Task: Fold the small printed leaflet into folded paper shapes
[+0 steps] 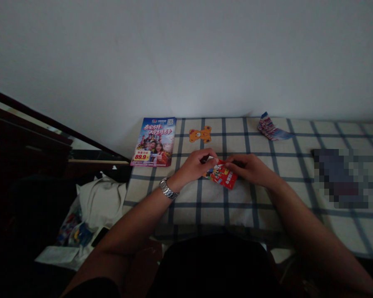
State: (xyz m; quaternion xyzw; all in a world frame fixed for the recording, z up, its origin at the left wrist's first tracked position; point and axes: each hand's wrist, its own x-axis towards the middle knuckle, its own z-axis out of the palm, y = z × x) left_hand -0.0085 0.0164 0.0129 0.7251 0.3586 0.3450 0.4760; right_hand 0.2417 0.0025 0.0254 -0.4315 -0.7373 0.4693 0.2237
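Observation:
A small red packet with colourful cartoon print and white lettering hangs tilted over the checked cloth. My left hand, with a silver watch on the wrist, pinches its upper left edge. My right hand grips the upper right edge, thumb on the front. The two hands are close together along the packet's top; whether it is open there I cannot tell. Beyond my left hand lies an orange teddy bear cut-out, flat on the cloth.
A blue and pink printed flyer stack lies at the left end of the checked cloth. A crumpled flyer piece is near the wall. At right is a blurred dark object. White bags stand below left.

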